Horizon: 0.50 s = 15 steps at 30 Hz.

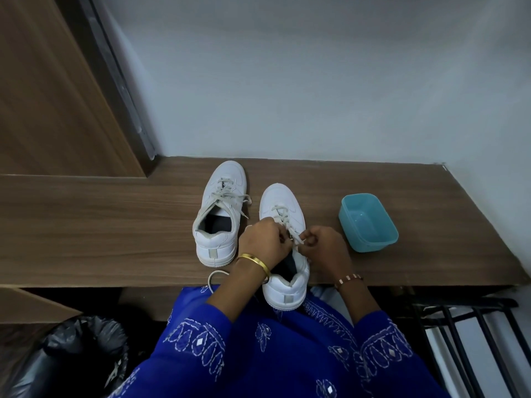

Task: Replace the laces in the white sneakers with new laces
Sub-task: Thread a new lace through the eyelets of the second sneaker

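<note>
The task looks early: both hands, left hand [263, 242] and right hand [321, 245], pinch the greyish lace [283, 218] on the nearer white leather sneaker [283, 202]; the 2nd white sneaker [221, 202] remains laced.

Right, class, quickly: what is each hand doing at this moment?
Left hand: pinches the lace of the nearer sneaker.
Right hand: pinches the same lace's end.
</note>
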Available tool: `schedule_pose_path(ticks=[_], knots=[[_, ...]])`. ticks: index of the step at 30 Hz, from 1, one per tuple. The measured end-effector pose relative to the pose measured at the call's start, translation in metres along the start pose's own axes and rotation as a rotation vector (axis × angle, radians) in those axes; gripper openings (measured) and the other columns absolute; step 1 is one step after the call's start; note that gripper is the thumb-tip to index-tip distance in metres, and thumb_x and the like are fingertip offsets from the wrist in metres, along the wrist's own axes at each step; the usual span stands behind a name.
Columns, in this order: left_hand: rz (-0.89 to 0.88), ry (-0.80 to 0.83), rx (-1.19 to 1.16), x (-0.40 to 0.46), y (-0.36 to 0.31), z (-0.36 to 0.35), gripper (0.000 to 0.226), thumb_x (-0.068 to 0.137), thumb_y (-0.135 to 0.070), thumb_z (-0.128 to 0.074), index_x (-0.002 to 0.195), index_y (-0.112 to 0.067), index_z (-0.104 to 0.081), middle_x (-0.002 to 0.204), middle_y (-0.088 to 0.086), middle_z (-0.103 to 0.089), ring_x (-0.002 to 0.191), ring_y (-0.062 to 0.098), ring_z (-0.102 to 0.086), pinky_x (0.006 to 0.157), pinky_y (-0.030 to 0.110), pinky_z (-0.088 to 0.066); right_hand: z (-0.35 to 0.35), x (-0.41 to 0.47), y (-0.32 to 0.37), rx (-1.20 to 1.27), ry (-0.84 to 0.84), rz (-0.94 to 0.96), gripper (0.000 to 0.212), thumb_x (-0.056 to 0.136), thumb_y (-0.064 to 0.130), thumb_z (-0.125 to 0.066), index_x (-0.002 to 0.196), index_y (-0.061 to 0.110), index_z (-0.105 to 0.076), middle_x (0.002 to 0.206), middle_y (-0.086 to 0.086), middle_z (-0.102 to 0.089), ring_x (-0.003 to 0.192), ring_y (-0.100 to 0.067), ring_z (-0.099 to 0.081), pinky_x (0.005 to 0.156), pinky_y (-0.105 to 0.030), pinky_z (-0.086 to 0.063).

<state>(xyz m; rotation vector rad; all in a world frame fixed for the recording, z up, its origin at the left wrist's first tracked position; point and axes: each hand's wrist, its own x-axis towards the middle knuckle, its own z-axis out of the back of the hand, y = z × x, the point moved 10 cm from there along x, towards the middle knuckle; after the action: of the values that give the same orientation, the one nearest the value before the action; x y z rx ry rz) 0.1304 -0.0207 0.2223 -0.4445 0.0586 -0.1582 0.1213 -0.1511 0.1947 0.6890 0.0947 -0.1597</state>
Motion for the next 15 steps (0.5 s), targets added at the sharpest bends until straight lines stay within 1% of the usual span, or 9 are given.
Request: schedule_pose_path(ticks=[3, 6, 8, 9, 10, 12, 13, 15], knots=[[-0.007, -0.077, 0.039, -0.005, -0.005, -0.001, 0.028, 0.089, -0.034, -0.050, 0.100, -0.017, -0.070, 0.107, 0.005, -0.058, 0.096, 0.026, -0.059, 0.076, 0.030, -0.042, 0.001, -0.003, 0.002, -0.017, 0.000, 0.006, 0.021, 0.079, 0.013, -0.067, 0.099, 0.008, -0.066, 0.073, 0.004, -0.057, 0.068, -0.009, -0.050, 0.050, -0.004, -0.028], [0.000, -0.125, 0.029, -0.008, -0.007, -0.002, 0.028, 0.089, -0.032, -0.049, 0.097, -0.015, -0.070, 0.104, 0.006, -0.057, 0.090, 0.029, -0.060, 0.069, 0.029, -0.038, 0.000, -0.005, 0.005, -0.010, 0.012, 0.017, 0.022, 0.080, 0.012, -0.065, 0.102, 0.007, -0.066, 0.076, 0.000, -0.058, 0.072, -0.010, -0.050, 0.050, -0.004, -0.031], [-0.009, -0.143, 0.028, -0.006, -0.008, -0.002, 0.028, 0.089, -0.029, -0.050, 0.094, -0.012, -0.071, 0.102, 0.008, -0.057, 0.085, 0.031, -0.060, 0.067, 0.030, -0.037, -0.002, -0.006, 0.005, -0.025, 0.029, 0.020, 0.023, 0.080, 0.012, -0.065, 0.103, 0.008, -0.066, 0.083, -0.004, -0.064, 0.074, -0.009, -0.050, 0.051, -0.014, -0.030], [-0.012, -0.155, 0.021, -0.005, -0.009, 0.000, 0.027, 0.088, -0.028, -0.051, 0.092, -0.011, -0.071, 0.100, 0.009, -0.057, 0.083, 0.032, -0.060, 0.068, 0.031, -0.037, -0.002, -0.006, 0.005, -0.041, 0.034, 0.020, 0.023, 0.080, 0.012, -0.065, 0.103, 0.008, -0.065, 0.089, -0.006, -0.067, 0.075, -0.009, -0.049, 0.053, -0.018, -0.028], [-0.016, -0.164, 0.006, -0.003, -0.009, 0.001, 0.026, 0.087, -0.027, -0.052, 0.090, -0.011, -0.072, 0.098, 0.009, -0.057, 0.082, 0.033, -0.060, 0.069, 0.032, -0.037, -0.002, -0.006, 0.005, -0.050, 0.032, 0.021, 0.022, 0.080, 0.012, -0.065, 0.102, 0.008, -0.065, 0.091, -0.007, -0.067, 0.076, -0.010, -0.049, 0.055, -0.018, -0.026], [0.008, -0.169, -0.030, -0.001, -0.007, 0.001, 0.024, 0.087, -0.028, -0.053, 0.088, -0.013, -0.073, 0.098, 0.009, -0.055, 0.084, 0.031, -0.059, 0.072, 0.033, -0.038, -0.002, -0.005, 0.004, -0.047, 0.025, 0.023, 0.021, 0.080, 0.012, -0.066, 0.100, 0.007, -0.065, 0.085, -0.007, -0.065, 0.075, -0.011, -0.049, 0.057, -0.020, -0.028], [0.046, -0.159, -0.061, -0.001, -0.003, -0.002, 0.024, 0.087, -0.028, -0.054, 0.089, -0.014, -0.073, 0.099, 0.008, -0.054, 0.086, 0.029, -0.058, 0.073, 0.033, -0.039, -0.002, -0.006, 0.004, -0.044, 0.025, 0.021, 0.021, 0.080, 0.013, -0.066, 0.101, 0.007, -0.065, 0.081, -0.004, -0.061, 0.075, -0.012, -0.050, 0.057, -0.021, -0.029], [0.134, -0.160, -0.197, -0.002, 0.007, -0.008, 0.022, 0.086, -0.028, -0.056, 0.085, -0.014, -0.073, 0.099, 0.009, -0.055, 0.087, 0.028, -0.057, 0.074, 0.034, -0.045, -0.002, -0.006, 0.003, -0.036, 0.026, 0.014, 0.022, 0.081, 0.013, -0.066, 0.102, 0.007, -0.065, 0.078, 0.002, -0.056, 0.075, -0.011, -0.050, 0.061, -0.020, -0.030]])
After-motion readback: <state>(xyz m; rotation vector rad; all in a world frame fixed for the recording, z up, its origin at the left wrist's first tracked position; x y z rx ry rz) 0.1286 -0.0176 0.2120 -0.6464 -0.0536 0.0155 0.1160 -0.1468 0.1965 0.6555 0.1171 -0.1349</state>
